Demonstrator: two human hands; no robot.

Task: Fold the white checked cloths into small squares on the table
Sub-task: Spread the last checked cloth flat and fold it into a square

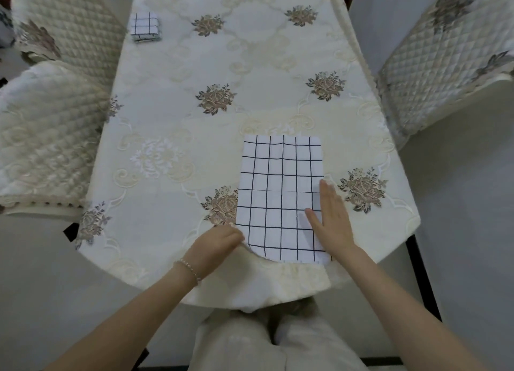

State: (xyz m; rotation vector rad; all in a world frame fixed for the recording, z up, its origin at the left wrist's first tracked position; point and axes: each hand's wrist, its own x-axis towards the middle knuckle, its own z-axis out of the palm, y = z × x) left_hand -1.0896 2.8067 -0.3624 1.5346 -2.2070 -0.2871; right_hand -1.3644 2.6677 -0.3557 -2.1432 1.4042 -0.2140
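Knees show below the table [167, 64] edge. Left hand [219, 242] pinches the cloth [278, 192] by its near-left corner; right hand [331, 217], fingers together, presses it flat. Uneven lifting could skew the fold.

Two white checked cloths: one long folded strip [281, 198] at the near edge, one small folded square [145, 27] at the far left corner. One tabletop [250, 72] under a cream embroidered cover. Eight flower motifs on that cover, seven brown and one pale, counting those partly hidden. Three quilted chair cushions: two on the left [66, 25] [47, 137], one on the right [447, 61]. Two bare hands: left [215, 245], right [332, 220]. One beaded bracelet [189, 269] on the left wrist.
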